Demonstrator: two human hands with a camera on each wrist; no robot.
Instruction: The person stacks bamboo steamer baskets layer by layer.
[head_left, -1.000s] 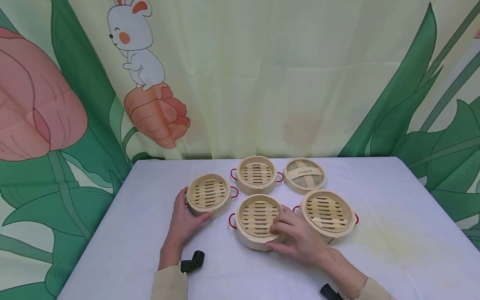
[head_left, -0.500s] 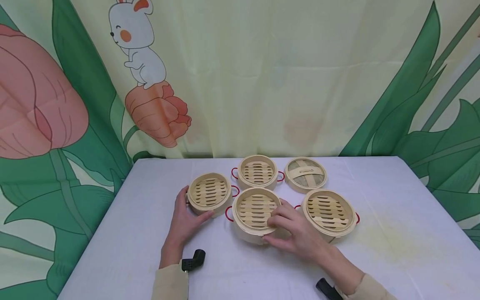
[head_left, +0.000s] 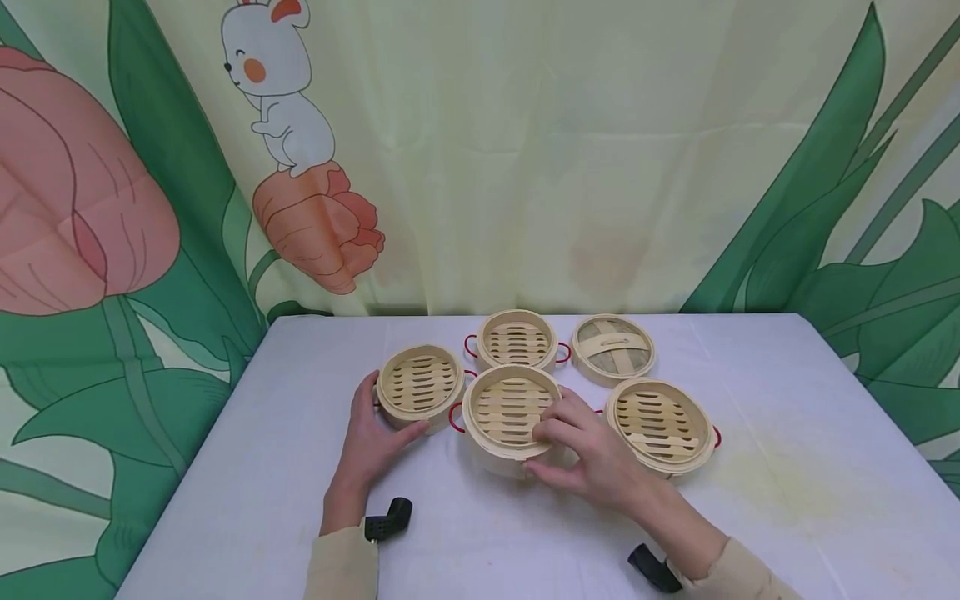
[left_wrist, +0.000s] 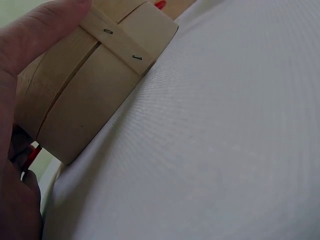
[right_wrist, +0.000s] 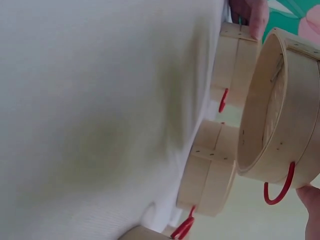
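Note:
My right hand [head_left: 596, 458] grips the right side of a round bamboo steamer basket [head_left: 512, 410] with red handles, thumb at the near rim. In the right wrist view this basket [right_wrist: 305, 117] is raised off the cloth, tilted, its underside showing. My left hand [head_left: 372, 450] holds another bamboo steamer basket [head_left: 421, 383], which rests on the table to the left. Up close in the left wrist view, the thumb lies along the wall of that basket [left_wrist: 90, 110], near a stapled seam. Fingers wrap its far side by a red handle.
Behind the raised basket stands a third steamer basket [head_left: 517, 340]. A bamboo lid [head_left: 613, 346] with a strap handle lies to its right, and a further basket [head_left: 662, 425] sits at front right. White cloth covers the table [head_left: 787, 467]; a printed curtain [head_left: 600, 167] hangs behind.
My right hand has lifted its basket off the table and brought it slightly away from me, so it now overlaps the back basket in view. The left hand stays on its basket.

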